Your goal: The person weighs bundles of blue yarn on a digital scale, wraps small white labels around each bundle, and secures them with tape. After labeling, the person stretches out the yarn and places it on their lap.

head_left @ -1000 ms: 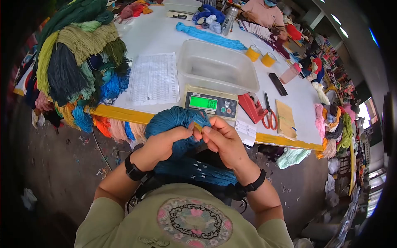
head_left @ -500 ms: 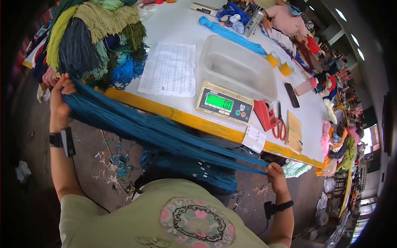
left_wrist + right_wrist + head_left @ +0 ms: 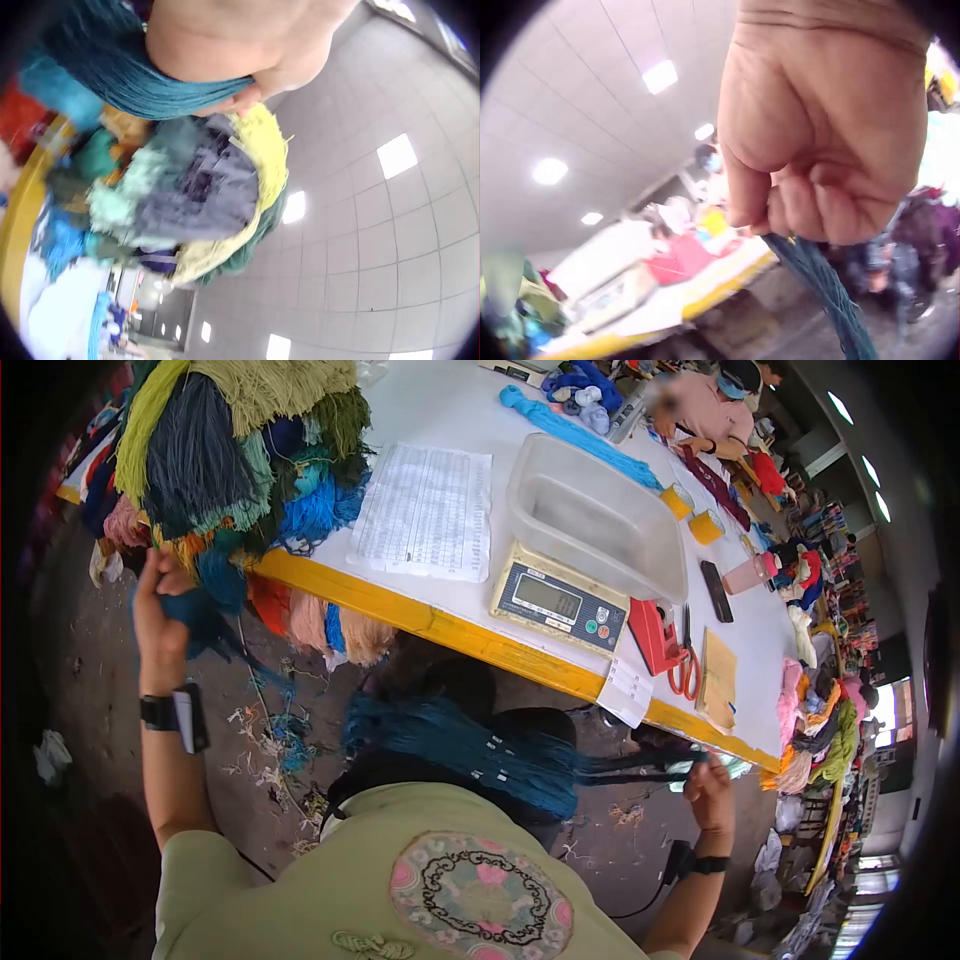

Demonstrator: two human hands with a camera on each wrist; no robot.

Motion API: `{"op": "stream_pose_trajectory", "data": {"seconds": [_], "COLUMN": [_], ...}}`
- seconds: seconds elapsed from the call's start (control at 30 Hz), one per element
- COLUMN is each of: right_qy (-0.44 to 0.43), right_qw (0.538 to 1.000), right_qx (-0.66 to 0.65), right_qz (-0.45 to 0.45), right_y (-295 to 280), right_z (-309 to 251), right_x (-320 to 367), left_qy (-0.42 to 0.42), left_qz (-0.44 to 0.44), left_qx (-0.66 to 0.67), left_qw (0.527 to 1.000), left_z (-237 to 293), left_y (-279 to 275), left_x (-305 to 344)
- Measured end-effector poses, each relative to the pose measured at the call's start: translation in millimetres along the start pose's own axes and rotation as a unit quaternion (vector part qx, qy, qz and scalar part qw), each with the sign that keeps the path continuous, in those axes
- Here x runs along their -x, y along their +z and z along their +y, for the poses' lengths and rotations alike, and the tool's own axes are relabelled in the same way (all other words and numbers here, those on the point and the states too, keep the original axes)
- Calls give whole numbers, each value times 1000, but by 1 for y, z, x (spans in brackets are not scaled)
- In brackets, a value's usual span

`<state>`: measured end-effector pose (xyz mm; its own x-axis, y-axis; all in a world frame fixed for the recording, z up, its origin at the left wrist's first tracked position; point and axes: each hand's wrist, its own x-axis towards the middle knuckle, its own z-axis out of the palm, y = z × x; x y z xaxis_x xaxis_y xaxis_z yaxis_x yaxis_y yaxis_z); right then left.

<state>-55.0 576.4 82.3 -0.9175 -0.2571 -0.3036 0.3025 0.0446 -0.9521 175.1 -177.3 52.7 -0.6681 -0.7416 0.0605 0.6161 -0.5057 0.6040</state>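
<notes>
My left hand, out at the far left beyond the table's edge, holds a thick bundle of teal yarn, whose strands wrap past the palm in the left wrist view. Low at the right, my right hand has its fingers curled on a narrow end of teal yarn, which trails down in the right wrist view. From that hand the strands run back towards my lap, where more teal skeins with small white tags lie across dark clothing.
On the white table stand a digital scale, a clear plastic tub, a red tape dispenser, scissors and a printed sheet. Coloured yarn is heaped at the left. Another person sits across.
The hands have gone from close together near the scale to wide apart, stretching the teal yarn between them. Since then the yarn has slackened and dropped. The scale's lit green display now looks dark.
</notes>
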Motion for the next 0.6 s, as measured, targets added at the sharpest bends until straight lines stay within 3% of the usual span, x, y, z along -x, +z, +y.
{"op": "stream_pose_trajectory", "data": {"seconds": [0.07, 0.1, 0.17, 0.2, 0.27, 0.33, 0.4, 0.47, 0.5, 0.57, 0.6], "right_qy": [-123, -194, -316, -317, -379, -384, -379, -547, -548, -621, -621], "right_qw": [986, 975, 936, 911, 856, 822, 845, 827, 827, 777, 776], "right_qx": [-10, -18, -33, -137, -122, -50, -53, -103, -101, -106, -106], "right_qz": [-111, -110, -151, -224, -330, -417, -372, -77, -75, -19, -17], "right_y": [47, 70, 85, 93, 126, 133, 129, 203, 230, 263, 247], "right_z": [-63, -95, -158, -193, -259, -326, -391, -404, -406, -410, -428], "right_x": [10, 12, 5, -2, -16, -37, -54, -47, -44, -47, -69], "left_qy": [-13, -47, -40, -58, -79, -73, -130, -166, -167, -214, -214], "left_qz": [-18, -60, -115, -102, -81, -78, -94, -69, -71, -63, -66], "left_qx": [-30, -11, -123, -163, -207, -247, -306, -342, -340, -318, -319], "left_qw": [999, 997, 985, 980, 972, 963, 938, 922, 923, 921, 921], "left_z": [-42, -61, -97, -115, -159, -198, -225, -242, -244, -244, -244], "left_y": [40, 59, 85, 98, 115, 123, 123, 112, 109, 105, 104], "left_x": [17, 23, 28, 28, 25, 21, 22, 13, 11, 8, 9]}}
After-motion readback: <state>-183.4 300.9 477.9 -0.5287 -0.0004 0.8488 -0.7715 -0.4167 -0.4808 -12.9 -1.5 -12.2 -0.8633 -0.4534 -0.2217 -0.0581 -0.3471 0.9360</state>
